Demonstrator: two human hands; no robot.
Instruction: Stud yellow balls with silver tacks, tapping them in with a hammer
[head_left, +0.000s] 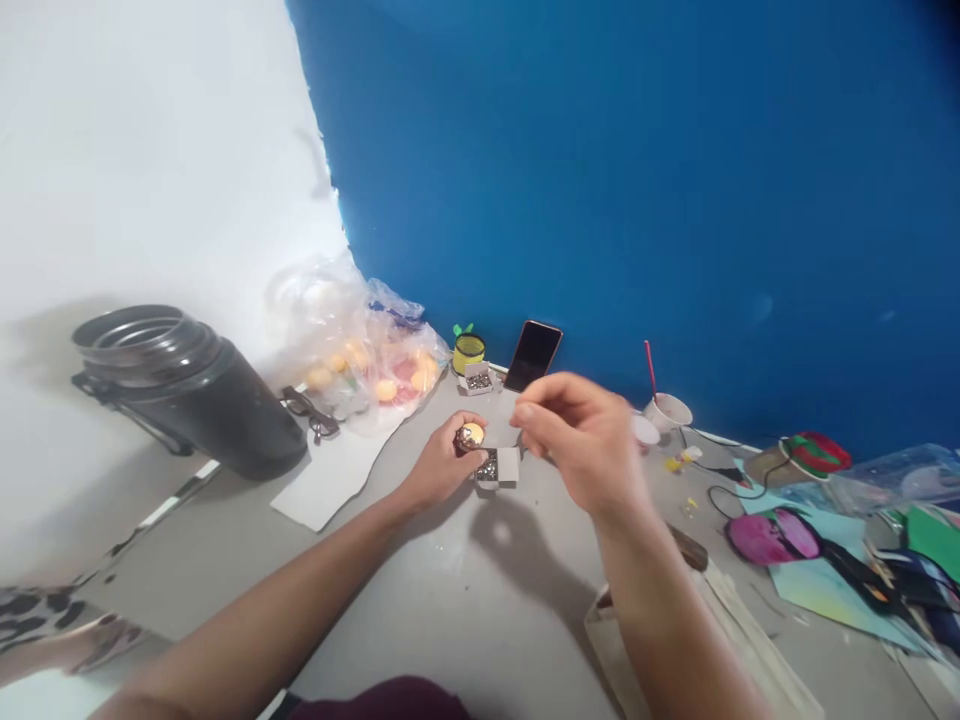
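My left hand (442, 462) rests low on the grey floor, fingers closed round a small round object with an orange-yellow top (471, 435). Right beside it lies a small open white box of shiny silver bits (496, 467). My right hand (577, 435) hovers above and to the right of that box, fingers pinched together; whatever sits in the pinch is too small to make out. A second small white box of silver bits (477, 379) stands farther back, near a yellow cup (469, 351).
A dark phone (532, 355) leans on the blue wall. A big black jar (187, 390) lies at left, with glasses (309, 411), a white sheet (330, 478) and a plastic bag of coloured balls (367, 360). Paper cups (667, 411), cable and craft scraps crowd the right.
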